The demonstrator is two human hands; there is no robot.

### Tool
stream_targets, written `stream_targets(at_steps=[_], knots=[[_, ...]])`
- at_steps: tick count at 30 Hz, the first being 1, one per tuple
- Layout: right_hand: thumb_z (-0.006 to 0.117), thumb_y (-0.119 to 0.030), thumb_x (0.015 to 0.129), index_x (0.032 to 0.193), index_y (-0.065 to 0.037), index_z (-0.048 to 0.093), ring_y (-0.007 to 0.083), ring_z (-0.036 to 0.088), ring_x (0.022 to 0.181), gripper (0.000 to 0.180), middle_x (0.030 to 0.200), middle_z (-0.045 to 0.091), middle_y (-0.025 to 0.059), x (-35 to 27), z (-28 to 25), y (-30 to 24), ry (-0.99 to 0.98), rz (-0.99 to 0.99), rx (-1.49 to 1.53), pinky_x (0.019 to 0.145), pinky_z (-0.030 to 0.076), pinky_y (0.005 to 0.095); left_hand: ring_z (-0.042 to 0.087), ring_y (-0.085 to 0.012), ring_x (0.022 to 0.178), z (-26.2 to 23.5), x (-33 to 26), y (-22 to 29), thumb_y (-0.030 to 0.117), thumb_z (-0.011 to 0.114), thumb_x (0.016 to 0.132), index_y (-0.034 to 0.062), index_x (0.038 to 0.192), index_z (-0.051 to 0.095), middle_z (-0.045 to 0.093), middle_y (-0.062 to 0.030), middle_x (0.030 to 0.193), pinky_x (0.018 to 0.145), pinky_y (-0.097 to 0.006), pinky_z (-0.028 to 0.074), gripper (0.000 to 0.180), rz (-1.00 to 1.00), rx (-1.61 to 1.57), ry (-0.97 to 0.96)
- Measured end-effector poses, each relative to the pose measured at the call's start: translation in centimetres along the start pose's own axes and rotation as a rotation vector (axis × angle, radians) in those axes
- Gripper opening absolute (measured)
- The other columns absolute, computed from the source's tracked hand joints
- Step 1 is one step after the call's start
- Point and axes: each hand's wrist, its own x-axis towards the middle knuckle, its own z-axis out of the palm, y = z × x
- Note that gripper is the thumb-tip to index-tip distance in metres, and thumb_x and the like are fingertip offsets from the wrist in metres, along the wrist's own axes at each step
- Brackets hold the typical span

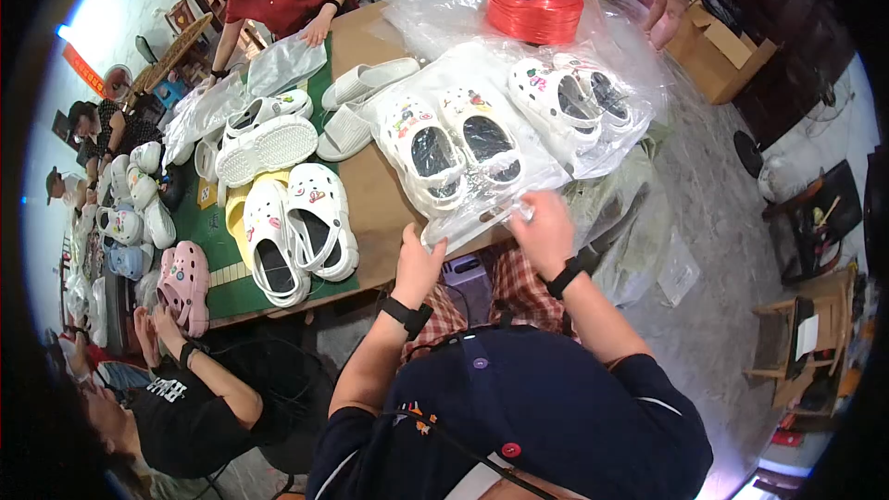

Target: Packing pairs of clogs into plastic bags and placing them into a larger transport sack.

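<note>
In front of me on the table, a pair of white clogs (477, 148) with colourful charms lies inside a clear plastic bag (468, 222). My left hand (419, 264) pinches the left corner of the bag's near edge. At the right end of that same edge, the fingers of my right hand (544, 230) are closed on the plastic. The edge is drawn between both hands, at the table's front rim. Just beyond my right hand lies another pair of white clogs (565, 97) in clear plastic.
Loose white clogs (324, 222) and grey-white slides (347, 130) lie to the left, near a pink clog (183, 282). A roll of red plastic twine (534, 7) stands on the table (375, 222). Co-workers are at the far side and left; a cardboard box (722, 51) sits at right.
</note>
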Motion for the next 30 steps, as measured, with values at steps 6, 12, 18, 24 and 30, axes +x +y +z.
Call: stream_targets(at_steps=[6,12,18,24,30], knots=[[0.064,-0.020,0.077,0.105,-0.004,0.062,0.0355,0.062,0.087,0.032,0.090,0.065,0.0150,7.3,-1.2,6.5,-0.312,0.018,-0.571,0.076,0.050,0.0450,0.066,-0.0361,0.079,-1.1,2.4,-0.6,0.030,0.056,0.090,-0.0007,0.095,0.062,0.066,-0.0226,0.080,0.073,-0.044,0.051,0.032,-0.005,0.076,-0.248],[0.069,-0.028,0.081,0.113,-0.002,0.061,0.0230,0.065,0.079,0.042,0.088,0.067,0.0131,18.3,-6.6,4.7,-0.227,0.085,0.137,0.067,0.050,0.0344,0.059,-0.0148,0.050,-11.5,9.8,6.3,0.039,0.050,0.095,-0.0027,0.078,0.059,0.060,-0.0076,0.063,0.049,-0.030,0.047,0.045,0.551,-0.050,-0.035],[0.063,-0.023,0.089,0.115,-0.005,0.059,0.0023,0.047,0.056,0.031,0.074,0.058,-0.0051,27.8,-15.9,-3.5,-0.127,-0.059,0.935,0.046,0.034,0.0179,0.055,-0.0061,0.057,-25.4,16.5,21.6,0.034,0.061,0.092,0.0165,0.082,0.056,0.058,0.0051,0.072,0.046,-0.019,0.042,0.020,0.169,-1.001,-0.091],[0.064,-0.014,0.087,0.115,-0.005,0.059,0.0036,0.043,0.052,0.030,0.076,0.059,-0.0015,29.6,-17.8,-5.3,-0.016,0.109,1.023,0.045,0.034,0.0206,0.055,-0.0084,0.055,-28.0,19.8,23.6,0.030,0.059,0.091,0.0149,0.075,0.058,0.056,0.0067,0.063,0.043,-0.021,0.038,0.022,0.016,-0.881,-0.218],[0.059,-0.013,0.089,0.084,-0.004,0.061,0.0095,0.046,0.044,0.011,0.061,0.052,-0.0015,29.7,-17.5,-5.2,-0.065,0.035,1.002,0.040,0.034,0.0250,0.052,-0.0048,0.054,-26.5,18.6,23.3,0.033,0.057,0.093,0.0168,0.080,0.056,0.054,0.0091,0.063,0.043,-0.018,0.041,0.021,0.023,-0.937,-0.110]])
